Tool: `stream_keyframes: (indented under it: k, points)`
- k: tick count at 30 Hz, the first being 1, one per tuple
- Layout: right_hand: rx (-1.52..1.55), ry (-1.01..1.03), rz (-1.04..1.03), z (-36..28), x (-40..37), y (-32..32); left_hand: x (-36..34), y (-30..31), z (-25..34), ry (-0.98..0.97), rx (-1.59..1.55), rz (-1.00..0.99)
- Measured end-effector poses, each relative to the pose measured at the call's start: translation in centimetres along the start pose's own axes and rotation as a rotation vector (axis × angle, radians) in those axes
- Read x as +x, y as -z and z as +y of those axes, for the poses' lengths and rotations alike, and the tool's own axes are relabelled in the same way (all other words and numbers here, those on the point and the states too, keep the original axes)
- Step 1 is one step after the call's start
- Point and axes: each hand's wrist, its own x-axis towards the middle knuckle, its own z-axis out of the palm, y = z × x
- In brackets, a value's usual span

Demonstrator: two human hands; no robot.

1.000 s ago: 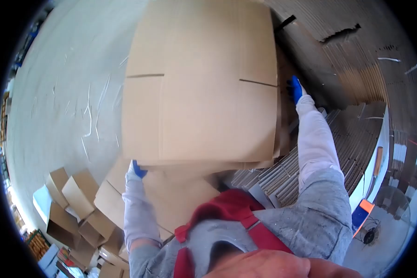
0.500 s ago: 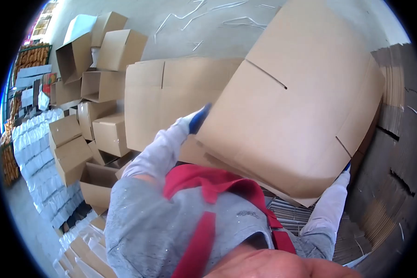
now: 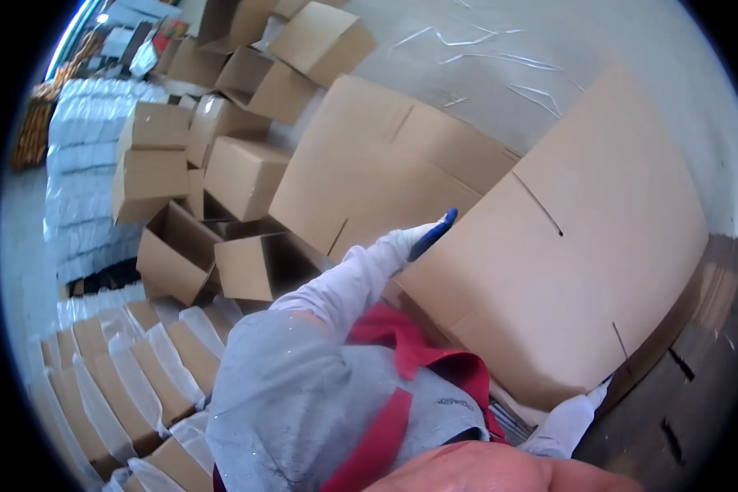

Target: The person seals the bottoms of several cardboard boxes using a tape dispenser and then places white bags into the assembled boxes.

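A large flattened cardboard box [image 3: 566, 246] with slots cut into it lies tilted across my front, between my two hands. My left hand [image 3: 431, 236], in a white glove with a blue palm, presses against its left edge, fingers together. At its lower right corner, my right hand [image 3: 602, 390] has hold of the edge; its fingers are mostly hidden. Beyond my left hand lies another flat cardboard sheet [image 3: 377, 164], partly covered by the one I hold.
Several open cardboard boxes [image 3: 176, 250] are heaped at the left. Rows of cardboard with translucent plastic [image 3: 131, 369] stand at lower left, near silvery wrapped bundles [image 3: 98, 172]. Stacked flat cardboard [image 3: 713, 328] lies at the right. White straps [image 3: 500, 61] litter the floor.
The view has turned, so the boxes and floor appear shifted. The held cardboard box sits lower and further right in view, with both hands still at its edges.
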Motion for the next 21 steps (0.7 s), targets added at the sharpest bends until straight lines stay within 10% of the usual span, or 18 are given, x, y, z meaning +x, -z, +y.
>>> stream_keyframes:
  k: [6,13,21]
  points:
    - [-0.113,0.054,-0.029,-1.3,-0.3,-0.7,-0.3,-0.9,0.0,-0.312,0.29,-0.147]
    - [-0.267,0.158,-0.153,-3.5,-3.3,-2.7,-2.8,1.1,-1.0,-0.189,0.245,-0.167]
    - [-0.492,0.604,-0.567,-14.2,-13.4,-15.7,-21.0,7.8,-7.7,-0.388,0.05,0.04]
